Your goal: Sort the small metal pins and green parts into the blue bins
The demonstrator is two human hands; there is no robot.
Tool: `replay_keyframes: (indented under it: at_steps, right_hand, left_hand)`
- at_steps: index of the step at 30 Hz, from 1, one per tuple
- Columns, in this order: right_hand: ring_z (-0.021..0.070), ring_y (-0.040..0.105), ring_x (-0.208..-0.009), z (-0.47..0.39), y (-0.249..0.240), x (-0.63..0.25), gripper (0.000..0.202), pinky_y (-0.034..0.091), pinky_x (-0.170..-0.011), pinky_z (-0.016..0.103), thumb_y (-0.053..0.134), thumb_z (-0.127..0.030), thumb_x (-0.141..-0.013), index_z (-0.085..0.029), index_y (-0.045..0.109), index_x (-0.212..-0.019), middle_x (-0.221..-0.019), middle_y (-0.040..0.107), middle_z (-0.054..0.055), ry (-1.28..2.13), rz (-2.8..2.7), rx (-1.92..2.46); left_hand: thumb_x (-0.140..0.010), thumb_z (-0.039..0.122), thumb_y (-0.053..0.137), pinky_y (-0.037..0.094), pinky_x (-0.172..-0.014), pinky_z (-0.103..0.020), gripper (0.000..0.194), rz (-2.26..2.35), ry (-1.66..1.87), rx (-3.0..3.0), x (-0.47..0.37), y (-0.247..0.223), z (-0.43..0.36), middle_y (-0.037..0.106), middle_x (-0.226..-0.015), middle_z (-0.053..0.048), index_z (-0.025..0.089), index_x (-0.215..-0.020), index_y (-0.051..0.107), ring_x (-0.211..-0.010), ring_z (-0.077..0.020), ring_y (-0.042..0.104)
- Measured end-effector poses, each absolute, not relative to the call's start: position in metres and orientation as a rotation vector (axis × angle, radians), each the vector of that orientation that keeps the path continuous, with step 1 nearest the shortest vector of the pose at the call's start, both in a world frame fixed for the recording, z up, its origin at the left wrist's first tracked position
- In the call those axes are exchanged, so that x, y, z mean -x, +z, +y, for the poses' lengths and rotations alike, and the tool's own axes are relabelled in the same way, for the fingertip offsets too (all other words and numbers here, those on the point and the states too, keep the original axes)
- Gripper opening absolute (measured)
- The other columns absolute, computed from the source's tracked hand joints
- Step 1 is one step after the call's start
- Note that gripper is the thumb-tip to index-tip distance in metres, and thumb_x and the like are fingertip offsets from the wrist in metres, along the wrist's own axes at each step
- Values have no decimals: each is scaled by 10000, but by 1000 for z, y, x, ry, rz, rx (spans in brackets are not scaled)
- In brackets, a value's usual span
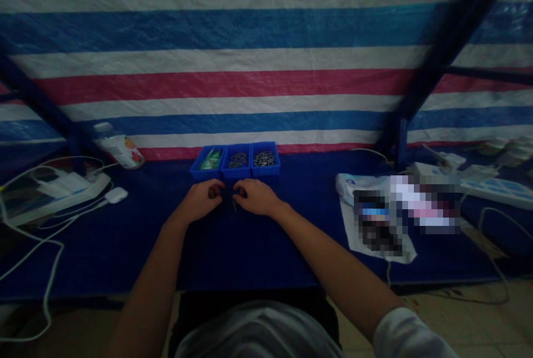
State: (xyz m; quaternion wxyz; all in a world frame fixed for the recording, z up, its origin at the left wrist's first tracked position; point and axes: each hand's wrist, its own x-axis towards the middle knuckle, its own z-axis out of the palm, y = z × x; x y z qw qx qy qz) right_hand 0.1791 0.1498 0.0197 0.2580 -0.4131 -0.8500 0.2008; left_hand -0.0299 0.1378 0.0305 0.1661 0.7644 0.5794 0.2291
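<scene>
My left hand [202, 200] hovers over the blue table [250, 258], its thumb and fingers curled together. Whatever is between them, if anything, is too dark to make out. Facing it, a short gap away, my right hand [260, 197] is closed with thumb and forefinger pinched. A small thin metal piece [235, 206] like a screw sticks out below that pinch. Just beyond both hands stand three blue bins side by side. Green-and-white packets [211, 159] fill the left bin. Small screw-like metal pieces [238, 160] lie in the middle one, and similar metal pieces [264, 159] in the right one.
A bottle [120, 147] stands at the back left, near a power strip [62, 197] with white cables and a charger plug [116, 195]. On the right lie a white plastic bag [353, 225], partly blurred items, and another power strip [499, 188]. Striped sheeting [250, 86] hangs behind.
</scene>
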Motion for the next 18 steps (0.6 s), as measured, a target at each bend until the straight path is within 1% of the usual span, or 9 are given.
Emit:
replay_keyframes:
  at_steps: [4, 8, 14, 18]
  right_hand:
    - [219, 634, -943, 146, 21, -180, 322, 470, -807, 342, 609, -376, -879, -201, 654, -1145, -1054, 664, 87, 480, -2406, 1120]
    - [229, 629, -967, 145, 22, -180, 354, 472, -824, 352, 601, -405, -881, -210, 645, -1173, -1076, 639, 93, 473, -2475, 1087]
    - [227, 627, -974, 145, 22, -180, 354, 471, -829, 349, 596, -403, -890, -200, 637, -1177, -1060, 628, 92, 450, -2495, 1074]
    - [219, 629, -957, 147, 20, -182, 363, 468, -821, 342, 568, -439, -914, -199, 638, -1178, -1061, 641, 91, 451, -2479, 1074]
  left_hand:
    - [-664, 247, 598, 456, -617, -279, 308, 1652, 641, -2162, 34, 31, 137, 665, -725, 4, 207, -954, 694, -644, -175, 610]
    - [-631, 203, 583, 452, -588, -267, 340, 1604, 631, -2142, 35, 31, 137, 667, -704, 15, 220, -950, 699, -615, -169, 603]
    - [-628, 162, 549, 486, -628, -271, 389, 1584, 660, -2153, 37, 30, 139, 695, -783, -10, 206, -986, 694, -666, -171, 638]
    - [-632, 163, 562, 499, -613, -277, 409, 1618, 667, -2111, 37, 32, 139, 705, -875, -43, 178, -1023, 680, -650, -166, 646]
